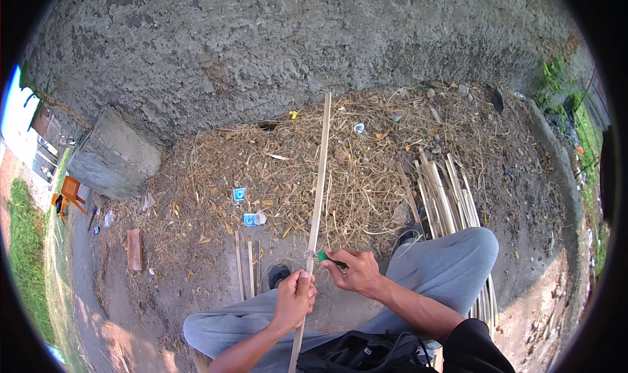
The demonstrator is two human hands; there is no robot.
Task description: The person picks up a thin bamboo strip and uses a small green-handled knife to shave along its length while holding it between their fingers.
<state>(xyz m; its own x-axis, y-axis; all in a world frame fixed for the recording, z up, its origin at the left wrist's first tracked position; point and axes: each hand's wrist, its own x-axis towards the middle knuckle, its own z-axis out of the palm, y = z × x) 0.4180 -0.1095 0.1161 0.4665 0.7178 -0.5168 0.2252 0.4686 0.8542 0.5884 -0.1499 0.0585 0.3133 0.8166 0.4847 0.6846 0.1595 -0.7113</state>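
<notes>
Long bamboo strip, running upward from the lap across the straw-littered ground: left hand fisted around its lower part; right hand just beside it, pinching a green-handled blade against the strip; bundle of split strips lying to its right.

The person wore loose grey trousers, the soft cloth creased over both knees and pale where sunlight fell on it. The forearms were bare. At the right arm a black sleeve covered the upper part down to about the elbow, plain and without markings. The left hand and right hand were bare, with no gloves, rings or watch. A dark shoe showed between the knees
</notes>
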